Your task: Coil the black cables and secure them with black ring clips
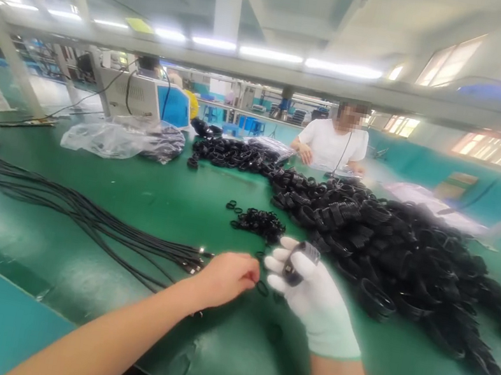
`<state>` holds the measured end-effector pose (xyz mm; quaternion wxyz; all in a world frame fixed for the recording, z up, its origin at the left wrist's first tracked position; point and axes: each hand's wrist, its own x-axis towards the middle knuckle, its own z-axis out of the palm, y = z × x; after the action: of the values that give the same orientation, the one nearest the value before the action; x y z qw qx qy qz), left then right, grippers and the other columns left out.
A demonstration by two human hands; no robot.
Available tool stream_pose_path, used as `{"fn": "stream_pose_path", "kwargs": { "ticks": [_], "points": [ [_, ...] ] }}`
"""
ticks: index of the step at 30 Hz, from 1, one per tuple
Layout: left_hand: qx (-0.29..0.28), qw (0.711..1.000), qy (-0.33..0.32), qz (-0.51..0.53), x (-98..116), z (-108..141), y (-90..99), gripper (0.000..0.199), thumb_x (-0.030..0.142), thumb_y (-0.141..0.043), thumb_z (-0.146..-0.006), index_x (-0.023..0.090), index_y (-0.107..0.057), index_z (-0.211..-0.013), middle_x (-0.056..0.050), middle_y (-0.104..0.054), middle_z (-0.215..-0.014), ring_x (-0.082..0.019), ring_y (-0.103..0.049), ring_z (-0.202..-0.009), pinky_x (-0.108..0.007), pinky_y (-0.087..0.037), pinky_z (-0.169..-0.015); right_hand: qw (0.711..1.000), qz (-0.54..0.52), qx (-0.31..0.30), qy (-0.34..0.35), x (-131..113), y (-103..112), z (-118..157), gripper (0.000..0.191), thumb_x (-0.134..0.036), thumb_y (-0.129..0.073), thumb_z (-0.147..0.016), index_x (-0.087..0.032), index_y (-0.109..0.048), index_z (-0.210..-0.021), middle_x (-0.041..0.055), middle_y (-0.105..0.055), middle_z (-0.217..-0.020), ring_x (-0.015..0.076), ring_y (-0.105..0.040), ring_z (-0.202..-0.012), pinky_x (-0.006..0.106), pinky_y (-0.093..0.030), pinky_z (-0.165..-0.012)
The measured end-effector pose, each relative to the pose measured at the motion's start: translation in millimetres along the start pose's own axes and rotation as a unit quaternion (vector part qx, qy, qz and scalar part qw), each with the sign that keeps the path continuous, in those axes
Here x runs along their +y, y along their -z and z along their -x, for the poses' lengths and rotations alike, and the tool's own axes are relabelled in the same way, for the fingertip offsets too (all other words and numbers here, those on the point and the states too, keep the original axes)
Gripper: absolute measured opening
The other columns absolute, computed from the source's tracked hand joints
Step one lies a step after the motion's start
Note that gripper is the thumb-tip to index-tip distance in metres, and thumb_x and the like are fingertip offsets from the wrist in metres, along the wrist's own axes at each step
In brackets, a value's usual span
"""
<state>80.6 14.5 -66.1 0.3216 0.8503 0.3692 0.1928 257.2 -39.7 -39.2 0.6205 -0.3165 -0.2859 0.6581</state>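
Observation:
My right hand [310, 288], in a white glove, is closed around a small coiled black cable [294, 271], with the thumb across its top. My bare left hand [229, 279] is just left of it, its fingers pinched together. At those fingertips shows a small black ring [262, 288], which looks like a rubber band. Beyond both hands lies a small heap of similar black rings [258, 222]. To the left, long black cables [95, 215] stretch across the green table, their metal plug ends close to my left forearm.
A large pile of coiled black cables [381, 243] covers the right side of the green table [148, 189]. A clear plastic bag [104, 137] and a white-and-blue machine [143, 97] stand at the back left. Across the table sits a person in a white shirt [333, 143].

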Motion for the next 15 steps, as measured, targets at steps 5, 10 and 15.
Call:
{"fn": "stream_pose_path", "kwargs": {
  "ticks": [5,10,15],
  "points": [
    [-0.013,0.999,0.023,0.048,-4.7,-14.7,-26.6,0.007,0.014,-0.06,-0.067,0.019,-0.054,-0.067,0.0,-0.054,-0.074,-0.02,-0.055,-0.078,-0.03,-0.04,-0.074,0.997,0.057,0.048,0.022,13.9,-4.5,-3.4,0.038,-0.024,-0.07,-0.072,-0.015,-0.053,-0.105,0.0042,-0.063,-0.079,0.0092,-0.055,-0.056,0.017,-0.039,-0.041],
    [0.003,0.983,0.058,0.175,-1.7,8.1,2.0,0.016,0.03,-0.035,-0.087,0.019,-0.044,-0.079,0.002,-0.049,-0.066,-0.012,-0.051,-0.061,-0.025,-0.045,-0.062,0.984,0.161,0.08,0.01,23.8,-14.1,-7.5,0.041,-0.027,-0.07,-0.07,-0.013,-0.05,-0.103,-0.0026,-0.057,-0.058,0.0079,-0.048,-0.041,0.019,-0.037,-0.036],
    [0.058,0.914,0.126,0.38,4.9,24.4,1.9,0.025,0.041,-0.048,-0.081,0.018,-0.042,-0.072,0.004,-0.046,-0.06,-0.009,-0.045,-0.052,-0.022,-0.04,-0.053,0.984,0.161,0.065,-0.032,47.7,-35.3,-13.4,0.051,-0.02,-0.076,-0.054,-0.015,-0.047,-0.096,-0.0043,-0.057,-0.055,0.0096,-0.047,-0.036,0.02,-0.037,-0.029]
  ]
}}
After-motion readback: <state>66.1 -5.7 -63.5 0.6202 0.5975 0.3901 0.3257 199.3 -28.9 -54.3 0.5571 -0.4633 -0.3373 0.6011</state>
